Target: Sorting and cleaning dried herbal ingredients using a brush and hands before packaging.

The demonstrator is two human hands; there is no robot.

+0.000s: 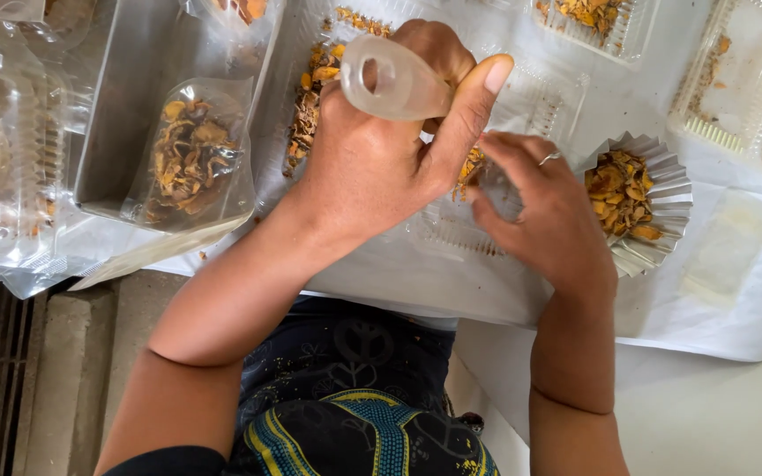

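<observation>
I am gripping a small clear plastic scoop (396,78) in my left hand (372,167), my fingers curled around its stem and my thumb pressed up along its side, so that hand is clamped on it. The scoop is sitting high over the middle of the work surface, its rounded bowl tipped back toward me. I cannot tell whether anything is in it.

Just below and to the right, my right hand (544,211), with a ring (549,159) on one finger, is reaching in with its fingertips drawn close together over a clear plastic tray (460,225). They seem to be pinching at the tray's edge or at a few orange-brown fried pieces (469,167) there; my left thumb is covering the spot, so I cannot tell which.

Just to the right a pleated foil cup (663,207) is standing heaped with the same fried pieces. To my left a sealed clear bag (191,154) of them is lying beside a metal tray (125,115), and more clear trays are lying along the top edge on the white sheet (716,317).

I judge the main risk to be spillage: my hands are crowding each other, and a knock from my right wrist could tip the light foil cup. The thin tray could also buckle under my pinch and scatter pieces.
</observation>
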